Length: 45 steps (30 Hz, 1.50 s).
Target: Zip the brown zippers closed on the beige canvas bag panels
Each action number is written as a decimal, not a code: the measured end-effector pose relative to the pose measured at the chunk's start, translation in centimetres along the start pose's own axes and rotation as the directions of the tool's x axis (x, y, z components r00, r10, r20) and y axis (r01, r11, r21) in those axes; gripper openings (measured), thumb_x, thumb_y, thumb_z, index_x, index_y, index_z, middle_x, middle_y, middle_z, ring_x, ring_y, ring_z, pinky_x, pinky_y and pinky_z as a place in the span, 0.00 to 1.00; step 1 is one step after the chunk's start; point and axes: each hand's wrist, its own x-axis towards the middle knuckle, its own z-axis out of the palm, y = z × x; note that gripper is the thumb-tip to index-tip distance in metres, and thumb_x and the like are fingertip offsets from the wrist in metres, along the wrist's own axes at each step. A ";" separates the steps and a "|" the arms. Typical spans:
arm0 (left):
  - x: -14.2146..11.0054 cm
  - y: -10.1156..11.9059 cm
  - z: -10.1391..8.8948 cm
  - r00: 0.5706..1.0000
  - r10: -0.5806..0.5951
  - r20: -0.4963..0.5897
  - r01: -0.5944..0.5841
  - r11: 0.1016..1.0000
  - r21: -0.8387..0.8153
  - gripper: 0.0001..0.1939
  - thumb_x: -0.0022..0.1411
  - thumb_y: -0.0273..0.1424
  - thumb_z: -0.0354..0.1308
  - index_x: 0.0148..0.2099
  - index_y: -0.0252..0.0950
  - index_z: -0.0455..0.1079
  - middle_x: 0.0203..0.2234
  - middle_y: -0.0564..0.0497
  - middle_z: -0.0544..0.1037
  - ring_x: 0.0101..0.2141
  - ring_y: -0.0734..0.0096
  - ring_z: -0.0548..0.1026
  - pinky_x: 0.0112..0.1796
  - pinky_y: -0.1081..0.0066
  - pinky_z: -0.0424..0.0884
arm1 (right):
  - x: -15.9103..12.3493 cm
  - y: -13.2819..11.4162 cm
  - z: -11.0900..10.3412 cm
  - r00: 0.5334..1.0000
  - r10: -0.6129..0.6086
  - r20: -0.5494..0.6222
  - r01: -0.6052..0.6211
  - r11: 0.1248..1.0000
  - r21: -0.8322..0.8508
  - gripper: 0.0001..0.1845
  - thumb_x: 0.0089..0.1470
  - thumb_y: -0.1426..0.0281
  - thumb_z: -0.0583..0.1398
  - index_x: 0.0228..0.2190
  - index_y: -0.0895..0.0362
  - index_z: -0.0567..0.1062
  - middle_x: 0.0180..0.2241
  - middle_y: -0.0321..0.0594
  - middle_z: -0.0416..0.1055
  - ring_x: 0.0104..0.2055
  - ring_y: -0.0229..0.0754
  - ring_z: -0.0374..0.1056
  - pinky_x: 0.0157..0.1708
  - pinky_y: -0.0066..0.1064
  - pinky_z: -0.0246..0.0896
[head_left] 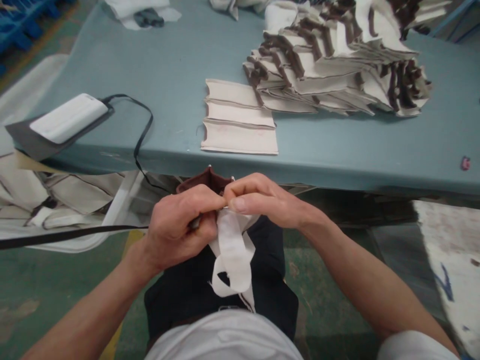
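Observation:
In front of my waist, both hands meet at a sewn fabric piece (234, 235) with white strips hanging down and a brown side (206, 181) showing beyond my fingers. My left hand (183, 220) is closed, its thumb and finger pinching the edge of the piece. A small dark object shows inside that fist, too covered to name. My right hand (262, 200) pinches the same edge, its thumb beside the left fingertips. One white strip curls into a loop near my lap. Just ahead, flat cream fabric panels (240, 137) lie overlapped near the table's front edge.
The blue-green covered table (180, 65) holds a big pile of cream and brown fabric pieces (330, 65). A white device (69, 117) with a black cord (144, 135) rests at the left. Under it stands a white bin (120, 200) of fabric pieces. A black strap (75, 235) crosses at left.

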 end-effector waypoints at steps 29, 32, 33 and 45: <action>2.7 -0.4 -2.8 0.841 -0.312 0.442 0.414 0.897 -0.156 0.19 0.75 0.35 0.48 0.33 0.38 0.74 0.24 0.54 0.74 0.24 0.70 0.70 0.27 0.72 0.64 | -2.0 -0.1 0.3 0.964 -0.209 -0.163 0.102 0.860 -0.500 0.13 0.68 0.68 0.60 0.29 0.56 0.75 0.26 0.31 0.70 0.26 0.34 0.60 0.29 0.27 0.53; 3.3 -0.1 -2.7 0.814 -0.270 0.514 0.393 0.908 -0.145 0.20 0.75 0.34 0.50 0.28 0.39 0.63 0.21 0.57 0.66 0.22 0.74 0.64 0.25 0.73 0.60 | -2.4 -0.2 0.3 0.944 -0.305 -0.122 0.151 0.732 -0.665 0.11 0.69 0.68 0.60 0.32 0.56 0.76 0.28 0.33 0.73 0.28 0.35 0.63 0.32 0.28 0.53; 3.3 -0.1 -2.7 0.803 -0.252 0.540 0.380 0.915 -0.138 0.20 0.76 0.33 0.49 0.27 0.39 0.61 0.20 0.58 0.64 0.22 0.75 0.63 0.25 0.74 0.59 | -2.7 -0.2 0.3 0.939 -0.327 -0.107 0.159 0.689 -0.707 0.11 0.69 0.69 0.61 0.32 0.57 0.76 0.28 0.34 0.73 0.28 0.35 0.63 0.32 0.28 0.53; 1.0 0.0 -1.4 0.879 -0.101 0.465 0.156 0.984 -0.081 0.14 0.77 0.27 0.52 0.33 0.38 0.65 0.24 0.60 0.68 0.23 0.78 0.65 0.27 0.76 0.59 | -3.8 1.2 0.8 0.942 -0.328 -0.071 0.207 0.735 -0.646 0.08 0.68 0.75 0.60 0.35 0.59 0.77 0.30 0.36 0.77 0.30 0.34 0.68 0.33 0.26 0.58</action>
